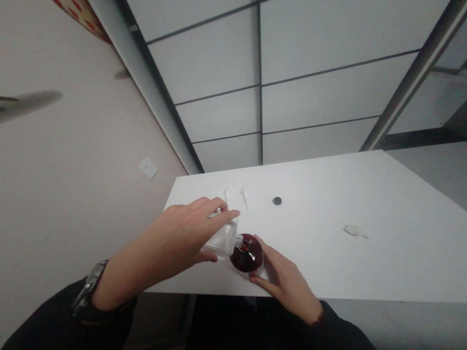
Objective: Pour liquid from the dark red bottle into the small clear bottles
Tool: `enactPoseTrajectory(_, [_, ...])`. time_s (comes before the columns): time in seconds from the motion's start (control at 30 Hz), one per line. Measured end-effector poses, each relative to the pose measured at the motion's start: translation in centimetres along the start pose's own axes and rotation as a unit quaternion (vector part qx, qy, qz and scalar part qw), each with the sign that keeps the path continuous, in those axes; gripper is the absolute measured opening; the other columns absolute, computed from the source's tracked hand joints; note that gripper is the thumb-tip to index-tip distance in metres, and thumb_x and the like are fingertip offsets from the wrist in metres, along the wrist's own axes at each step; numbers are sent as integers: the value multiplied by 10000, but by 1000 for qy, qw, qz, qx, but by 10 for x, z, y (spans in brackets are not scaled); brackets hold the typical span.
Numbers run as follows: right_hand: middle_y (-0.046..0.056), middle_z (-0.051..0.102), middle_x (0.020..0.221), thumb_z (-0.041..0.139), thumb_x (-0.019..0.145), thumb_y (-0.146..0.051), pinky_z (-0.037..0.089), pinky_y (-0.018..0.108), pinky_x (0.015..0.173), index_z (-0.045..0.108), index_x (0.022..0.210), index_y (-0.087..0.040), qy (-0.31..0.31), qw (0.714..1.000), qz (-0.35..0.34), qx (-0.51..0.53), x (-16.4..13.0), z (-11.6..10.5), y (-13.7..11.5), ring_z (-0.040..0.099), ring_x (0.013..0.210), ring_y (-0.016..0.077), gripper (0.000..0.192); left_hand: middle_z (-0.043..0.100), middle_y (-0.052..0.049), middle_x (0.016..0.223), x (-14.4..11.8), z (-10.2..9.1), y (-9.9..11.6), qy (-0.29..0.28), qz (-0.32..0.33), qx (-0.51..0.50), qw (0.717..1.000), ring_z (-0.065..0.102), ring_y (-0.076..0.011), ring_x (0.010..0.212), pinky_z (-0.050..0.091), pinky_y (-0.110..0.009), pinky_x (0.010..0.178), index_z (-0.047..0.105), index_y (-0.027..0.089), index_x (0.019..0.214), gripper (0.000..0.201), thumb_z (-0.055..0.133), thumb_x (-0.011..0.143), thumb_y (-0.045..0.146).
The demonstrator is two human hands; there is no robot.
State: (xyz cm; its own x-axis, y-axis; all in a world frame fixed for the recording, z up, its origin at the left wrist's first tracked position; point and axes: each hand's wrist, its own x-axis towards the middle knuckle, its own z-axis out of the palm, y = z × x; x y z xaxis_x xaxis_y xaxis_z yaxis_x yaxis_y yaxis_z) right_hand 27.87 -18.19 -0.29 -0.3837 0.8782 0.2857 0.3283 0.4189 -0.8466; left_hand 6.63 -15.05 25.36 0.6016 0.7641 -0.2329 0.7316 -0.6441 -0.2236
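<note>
My left hand (pixel 187 237) grips a clear glass bottle (pixel 221 241) and holds it tipped on its side, its mouth over a round flask of dark red liquid (pixel 247 253). My right hand (pixel 283 277) cups that flask from the right and steadies it on the white table (pixel 375 257), near the front edge. A dark watch sits on my left wrist. Both sleeves are black.
A small black cap (pixel 277 201) lies farther back on the table. Crumpled clear wrapping (pixel 237 194) sits left of it, and a small white scrap (pixel 355 231) lies to the right. A wall with a socket (pixel 148 168) stands left of the table.
</note>
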Motion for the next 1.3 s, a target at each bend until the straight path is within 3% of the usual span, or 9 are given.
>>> enactPoseTrajectory(0.53, [87,510,1647,752,928,-343,448,548,1225,311,1668,-348,7,1000,-1,2,0,1,2,541,1482,317,862,617,-133,1479,2,0,2,-7,15,7,1000,661,-327,1262,620,-389,866,444,271,1538,878,922,801,272])
enactPoseTrajectory(0.8, [96,507,1648,768,921,-339,426,556,1240,310,1667,-339,1,1000,12,3,-1,2,3,524,1496,320,876,687,-82,1365,4,-2,4,-9,-3,-30,1000,684,-299,1205,595,-343,824,554,259,1335,710,960,753,287])
enactPoseTrajectory(1.3, [97,537,1625,766,921,-366,445,570,1222,328,1659,-345,0,1000,14,4,0,1,0,551,1473,326,858,690,-72,1331,5,-6,7,-10,9,-24,1000,675,-290,1176,581,-348,800,573,247,1264,652,965,743,272])
